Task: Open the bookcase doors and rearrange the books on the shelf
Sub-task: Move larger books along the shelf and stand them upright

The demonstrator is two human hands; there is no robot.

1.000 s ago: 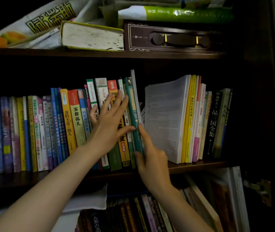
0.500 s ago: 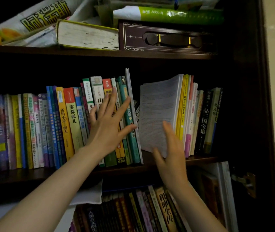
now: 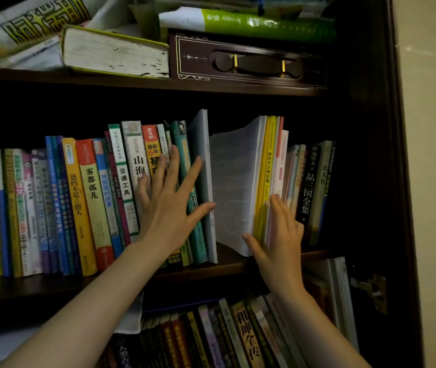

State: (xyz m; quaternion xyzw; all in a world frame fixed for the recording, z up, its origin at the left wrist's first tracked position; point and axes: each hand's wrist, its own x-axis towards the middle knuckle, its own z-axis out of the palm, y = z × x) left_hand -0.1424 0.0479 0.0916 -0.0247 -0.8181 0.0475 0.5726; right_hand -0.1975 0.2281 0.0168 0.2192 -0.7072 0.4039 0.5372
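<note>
The middle shelf (image 3: pixel 52 285) of the dark bookcase holds a long row of upright books (image 3: pixel 87 203). My left hand (image 3: pixel 168 205) lies flat with spread fingers against the spines near the row's right end, its thumb on a thin grey book (image 3: pixel 202 181). A narrow gap separates that row from a right-hand group led by a yellow book with fanned white pages (image 3: pixel 238 181). My right hand (image 3: pixel 278 235) is flat against the yellow and pink spines, fingers straight, thumb at the pages' lower edge.
On the top shelf lie a thick book on its side (image 3: pixel 116 53), a dark ornate box (image 3: pixel 248 62) and a green-and-white ream (image 3: pixel 246 22). The lower shelf holds slanted books (image 3: pixel 238 338). A brass hinge (image 3: pixel 370 288) sits on the bookcase's right side panel, beside a beige wall.
My right hand has moved right, from the gap beside the teal book to the yellow book's spines. The left hand stays pressed on the row. The view has shifted slightly.
</note>
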